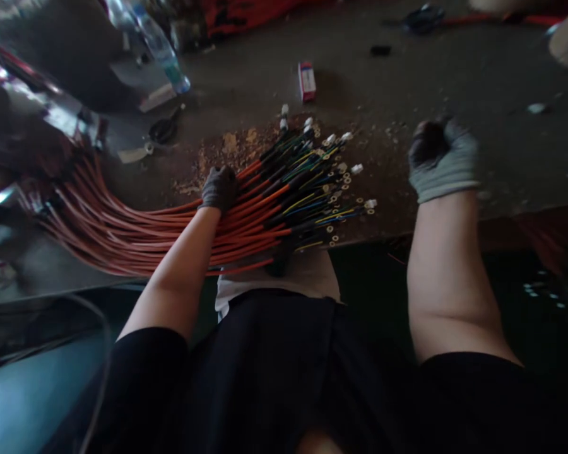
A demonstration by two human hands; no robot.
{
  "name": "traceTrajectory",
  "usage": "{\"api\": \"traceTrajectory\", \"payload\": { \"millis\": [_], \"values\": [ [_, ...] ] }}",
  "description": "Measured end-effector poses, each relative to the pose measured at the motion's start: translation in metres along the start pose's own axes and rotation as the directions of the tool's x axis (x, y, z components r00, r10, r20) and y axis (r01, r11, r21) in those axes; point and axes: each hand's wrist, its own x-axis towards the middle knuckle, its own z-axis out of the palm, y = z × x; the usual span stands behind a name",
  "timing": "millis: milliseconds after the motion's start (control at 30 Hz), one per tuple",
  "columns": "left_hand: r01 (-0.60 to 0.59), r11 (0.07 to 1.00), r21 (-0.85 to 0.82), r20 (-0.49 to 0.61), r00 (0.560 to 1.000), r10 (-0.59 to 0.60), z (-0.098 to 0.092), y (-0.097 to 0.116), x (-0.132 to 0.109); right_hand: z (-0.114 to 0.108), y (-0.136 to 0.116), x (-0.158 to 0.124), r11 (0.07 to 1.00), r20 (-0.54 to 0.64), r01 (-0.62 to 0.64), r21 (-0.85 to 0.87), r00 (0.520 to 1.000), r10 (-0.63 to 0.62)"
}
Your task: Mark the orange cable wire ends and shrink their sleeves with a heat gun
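The left hand, in a grey knit glove with a dark coated palm, lies on top of a long bundle of orange insulated wires, pressing into it near the point where the bundle fans out. Its fingers fold over the wires, but I cannot tell whether they close around any of them. The right hand, in a matching glove, hangs apart from the bundle above the dark, worn metal tabletop. It is curled into a loose fist with nothing visible inside it.

The bundle lies across the tabletop and spreads into a fan of thin black, yellow, green and blue wires just beyond the left hand. Many of the fanned ends carry small brass ring terminals, and several others carry small white plastic connectors. No bare end can be picked out among them, though they overlap too closely to check each one. Toward the left, the orange wires run off in a blur, so their far ends cannot be seen.

Tan, crumbly debris is scattered beneath the fan. Farther out stand a small red-and-white cardboard box and a clear plastic water bottle lying on its side.
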Motion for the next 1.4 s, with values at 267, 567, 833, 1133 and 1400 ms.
{"api": "traceTrajectory", "payload": {
  "millis": [267,567,833,1133,1400],
  "values": [
    [-0.281,0.952,-0.122,-0.153,0.953,0.261,-0.02,0.009,-0.081,0.021,-0.039,-0.174,0.67,0.814,0.669,-0.32,0.557,-0.168],
    [-0.525,0.808,0.266,-0.025,0.834,0.551,0.042,-0.03,-0.22,0.048,0.025,-0.218,0.017,0.825,0.825,-0.564,0.563,0.056],
    [-0.458,0.887,0.06,-0.099,0.881,0.462,0.049,-0.02,-0.185,0.041,0.014,-0.215,-0.043,0.792,0.791,-0.61,0.609,-0.029],
    [-0.303,0.953,0.009,-0.067,0.951,0.303,0.036,-0.003,-0.157,0.072,0.007,-0.147,0.006,0.775,0.776,-0.631,0.63,-0.052],
    [-0.278,0.96,-0.026,-0.07,0.959,0.276,0.037,-0.009,-0.136,0.086,0.003,-0.125,0.06,0.798,0.799,-0.598,0.601,-0.048]
  ]
}}
